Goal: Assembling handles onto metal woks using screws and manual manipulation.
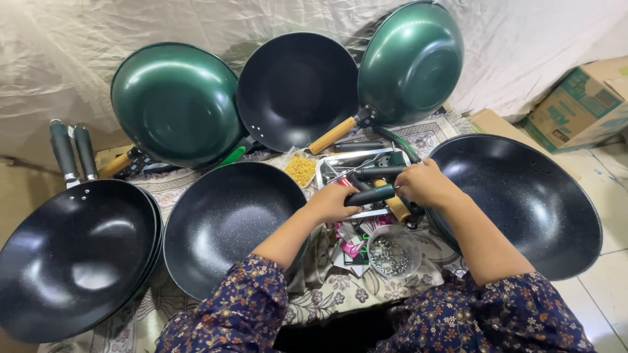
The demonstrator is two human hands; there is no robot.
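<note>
My left hand (332,201) grips a black pan handle (370,195) over a shiny metal tray (325,171). My right hand (426,184) is closed around the fitting where a wooden-tipped handle (396,208) meets the large black wok (523,199) on the right. Another black handle (379,172) lies in the tray just beyond my fingers. Below the hands stands a small clear bowl of screws (392,253) beside pink wrappers (350,240).
Black woks lie at the left (75,252) and centre (226,219). Green woks (175,101) (411,62) and a black one (296,88) lean against the plastic-covered wall. A bag of yellow bits (301,168) sits by the tray. Cardboard boxes (579,104) stand at the right.
</note>
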